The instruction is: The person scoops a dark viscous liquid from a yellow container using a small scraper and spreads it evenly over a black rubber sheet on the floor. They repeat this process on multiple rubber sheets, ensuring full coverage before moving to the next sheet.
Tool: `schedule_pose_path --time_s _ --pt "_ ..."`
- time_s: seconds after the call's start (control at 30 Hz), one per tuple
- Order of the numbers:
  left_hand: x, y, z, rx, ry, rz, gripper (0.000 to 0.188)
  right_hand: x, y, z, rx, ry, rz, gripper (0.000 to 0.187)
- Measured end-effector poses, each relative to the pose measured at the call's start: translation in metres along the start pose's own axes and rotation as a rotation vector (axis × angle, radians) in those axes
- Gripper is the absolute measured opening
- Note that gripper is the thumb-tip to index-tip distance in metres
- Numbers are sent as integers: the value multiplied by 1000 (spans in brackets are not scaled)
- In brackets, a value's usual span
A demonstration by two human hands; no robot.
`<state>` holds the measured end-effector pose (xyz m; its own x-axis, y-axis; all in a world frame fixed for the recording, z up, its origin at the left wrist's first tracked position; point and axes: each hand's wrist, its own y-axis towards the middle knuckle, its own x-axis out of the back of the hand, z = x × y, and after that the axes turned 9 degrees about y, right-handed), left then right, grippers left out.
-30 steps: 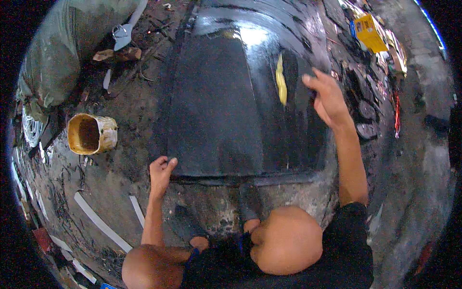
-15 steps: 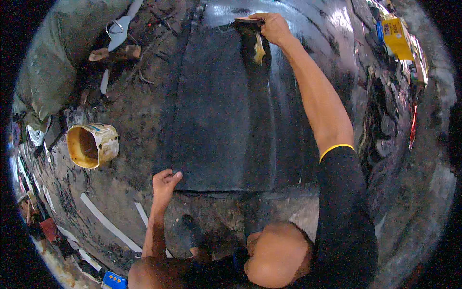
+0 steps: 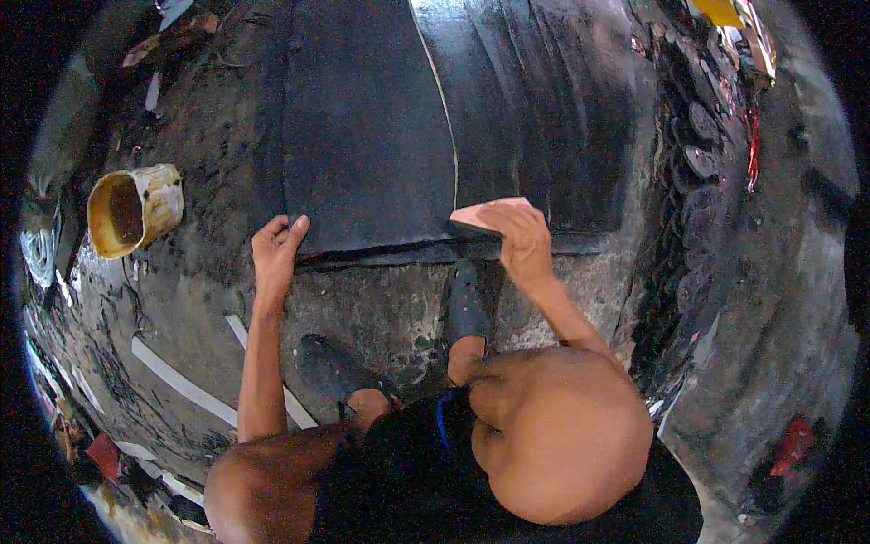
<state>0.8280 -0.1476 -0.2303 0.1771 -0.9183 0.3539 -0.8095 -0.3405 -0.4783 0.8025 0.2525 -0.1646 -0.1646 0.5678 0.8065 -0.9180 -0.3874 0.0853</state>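
A large black sheet [image 3: 372, 154] lies in front of me, duller on its left part and glossy on its right. My left hand [image 3: 276, 245] is closed at the sheet's near left corner, thumb and fingers pinching its edge. In my right hand [image 3: 524, 243] is a flat pinkish spreader [image 3: 489, 213], which rests on the sheet near its front edge. A thin pale yellowish line [image 3: 446, 109] runs down the sheet to the spreader's left end; it looks like a bead of glue. The fingers partly cover the spreader.
A stained, cut-open whitish container [image 3: 172, 204] with brown inside stands on the floor to the left. Pale strips [image 3: 181, 381] lie nearer me. Dark scraps [image 3: 698, 154] are heaped along the right. My feet in dark clogs [image 3: 467, 304] are just before the sheet.
My right hand has drawn the spreader from the sheet's far end toward me, down to the near edge. The view has shifted; my left hand still holds the same corner.
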Motion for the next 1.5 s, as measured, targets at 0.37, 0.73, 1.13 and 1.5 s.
schedule_pose_path --time_s 0.37,0.73,1.13,1.5 --pt "0 15 34 -111 -90 100 32 106 94 44 -643 751 37 37" --pt "-17 8 2 -80 3 80 32 10 417 -124 -401 869 -364 29" --pt "7 -10 -1 125 32 69 26 -7 442 -83 -298 -137 -492 59" --pt "8 -11 -9 187 -48 78 31 -33 457 -71 -437 -330 -360 53"
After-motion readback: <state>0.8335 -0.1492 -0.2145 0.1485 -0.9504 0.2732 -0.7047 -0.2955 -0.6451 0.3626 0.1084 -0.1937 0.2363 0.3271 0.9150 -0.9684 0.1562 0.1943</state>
